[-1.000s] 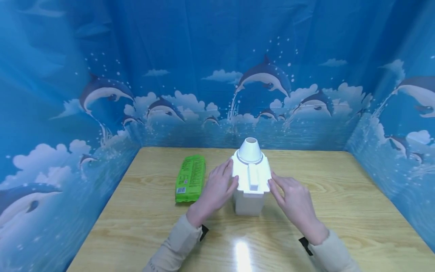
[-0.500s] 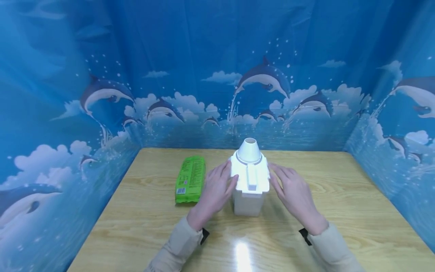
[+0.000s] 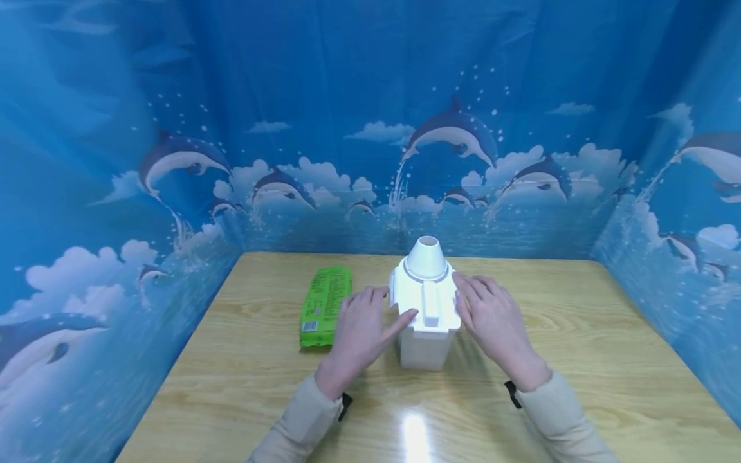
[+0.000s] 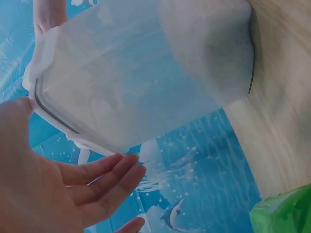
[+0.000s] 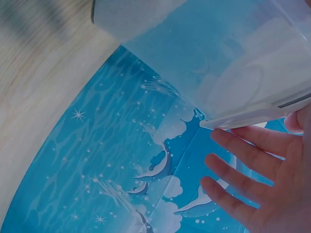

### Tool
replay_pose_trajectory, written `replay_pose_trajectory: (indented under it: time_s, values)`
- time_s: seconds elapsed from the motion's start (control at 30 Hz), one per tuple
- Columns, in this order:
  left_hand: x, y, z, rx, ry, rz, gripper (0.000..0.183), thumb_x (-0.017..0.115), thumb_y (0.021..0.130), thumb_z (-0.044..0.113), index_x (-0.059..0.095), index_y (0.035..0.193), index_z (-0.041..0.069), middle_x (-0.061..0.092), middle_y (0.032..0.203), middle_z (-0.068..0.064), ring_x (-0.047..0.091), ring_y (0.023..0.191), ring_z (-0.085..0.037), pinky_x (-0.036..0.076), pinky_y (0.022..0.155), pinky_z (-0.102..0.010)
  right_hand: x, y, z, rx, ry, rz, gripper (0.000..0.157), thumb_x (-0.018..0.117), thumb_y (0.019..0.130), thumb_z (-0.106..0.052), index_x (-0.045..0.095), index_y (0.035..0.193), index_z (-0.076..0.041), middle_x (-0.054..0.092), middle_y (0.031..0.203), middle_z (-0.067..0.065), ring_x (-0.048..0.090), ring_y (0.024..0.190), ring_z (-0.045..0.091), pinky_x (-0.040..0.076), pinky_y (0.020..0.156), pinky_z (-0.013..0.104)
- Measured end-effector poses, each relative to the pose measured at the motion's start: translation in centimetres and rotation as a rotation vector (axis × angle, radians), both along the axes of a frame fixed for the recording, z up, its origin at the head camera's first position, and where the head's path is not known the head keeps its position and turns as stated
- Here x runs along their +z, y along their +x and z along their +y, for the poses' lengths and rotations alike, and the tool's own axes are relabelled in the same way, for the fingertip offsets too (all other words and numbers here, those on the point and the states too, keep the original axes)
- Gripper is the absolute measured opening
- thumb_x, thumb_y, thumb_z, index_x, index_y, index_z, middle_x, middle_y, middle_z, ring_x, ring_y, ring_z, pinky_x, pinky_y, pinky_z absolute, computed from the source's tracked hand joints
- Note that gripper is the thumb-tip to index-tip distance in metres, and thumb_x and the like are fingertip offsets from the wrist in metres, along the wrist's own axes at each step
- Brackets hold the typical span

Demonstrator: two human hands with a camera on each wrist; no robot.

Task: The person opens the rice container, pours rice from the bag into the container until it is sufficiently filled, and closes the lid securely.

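Note:
A translucent storage container (image 4: 131, 82) with pale contents in its lower part stands upright on the table. On top sits its white lid (image 3: 412, 297), which carries a cone-shaped spout (image 3: 427, 258) and a raised bar. My left hand (image 3: 360, 331) is at the lid's left side; in the left wrist view its fingers (image 4: 109, 177) stretch out by the side flap and the thumb lies at the lid's edge. My right hand (image 3: 492, 318) is at the right side, its fingertips touching the right flap (image 5: 238, 118), with the other fingers spread.
A green printed packet (image 3: 326, 307) lies left of the container, near my left hand. Behind the wooden table (image 3: 231, 386) and along its sides hangs a blue curtain (image 3: 324, 116) with dolphins.
My left hand has drawn slightly left, its thumb now over the lid's front part. The right fingers have shifted inward to the lid's right edge. The container stays in place.

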State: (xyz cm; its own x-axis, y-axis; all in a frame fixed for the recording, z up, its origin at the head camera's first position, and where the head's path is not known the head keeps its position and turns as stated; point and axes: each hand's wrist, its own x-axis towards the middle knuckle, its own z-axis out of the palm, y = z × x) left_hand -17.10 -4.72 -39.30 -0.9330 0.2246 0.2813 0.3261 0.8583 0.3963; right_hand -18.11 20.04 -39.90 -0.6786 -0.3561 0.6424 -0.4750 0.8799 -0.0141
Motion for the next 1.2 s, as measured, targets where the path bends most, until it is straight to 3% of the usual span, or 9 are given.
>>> replay_pose_trajectory:
  time_s: [0.23, 0.47, 0.7, 1.0, 1.2]
  values:
    - [-0.2, -0.6, -0.2, -0.077, -0.054, 0.059, 0.066, 0.039, 0.099, 0.07, 0.063, 0.113, 0.011, 0.066, 0.113, -0.006, 0.06, 0.111, -0.023, 0.044, 0.107, -0.049, -0.2, 0.0, -0.2, 0.023, -0.003, 0.036, 0.041, 0.048, 0.102, -0.021, 0.065, 0.131, 0.003, 0.071, 0.12, 0.019, 0.066, 0.107, 0.038, 0.055, 0.094, 0.051]
    - [-0.5, -1.3, -0.5, -0.147, -0.146, 0.114, 0.053, 0.04, 0.101, 0.059, 0.061, 0.111, 0.011, 0.062, 0.109, -0.006, 0.056, 0.108, -0.023, 0.045, 0.105, -0.046, -0.4, 0.1, -0.3, 0.036, -0.016, 0.045, 0.042, 0.045, 0.103, -0.021, 0.064, 0.131, 0.004, 0.071, 0.121, 0.02, 0.066, 0.104, 0.038, 0.055, 0.092, 0.051]
    - [-0.7, -1.8, -0.4, -0.181, -0.146, 0.175, 0.051, 0.037, 0.101, 0.054, 0.06, 0.107, 0.01, 0.06, 0.103, -0.007, 0.054, 0.101, -0.023, 0.047, 0.096, -0.044, -0.2, 0.1, -0.4, 0.054, -0.022, 0.056, 0.041, 0.045, 0.103, -0.018, 0.064, 0.13, 0.006, 0.071, 0.121, 0.02, 0.067, 0.101, 0.037, 0.056, 0.09, 0.048]
    - [-1.1, -2.3, -0.1, -0.213, -0.059, 0.123, 0.049, 0.037, 0.101, 0.05, 0.06, 0.107, 0.007, 0.059, 0.1, -0.006, 0.053, 0.097, -0.022, 0.048, 0.094, -0.043, -0.3, -0.3, -0.3, 0.061, -0.034, 0.071, 0.041, 0.045, 0.102, -0.016, 0.064, 0.13, 0.006, 0.072, 0.117, 0.022, 0.067, 0.098, 0.038, 0.058, 0.086, 0.049]
    - [-1.4, -2.5, 0.1, -0.199, -0.071, 0.092, 0.05, 0.034, 0.101, 0.051, 0.058, 0.108, 0.008, 0.061, 0.104, -0.008, 0.055, 0.101, -0.024, 0.047, 0.098, -0.046, -0.5, -0.5, -0.3, 0.068, -0.03, 0.059, 0.041, 0.045, 0.101, -0.015, 0.063, 0.13, 0.007, 0.072, 0.118, 0.022, 0.067, 0.098, 0.039, 0.057, 0.087, 0.049]
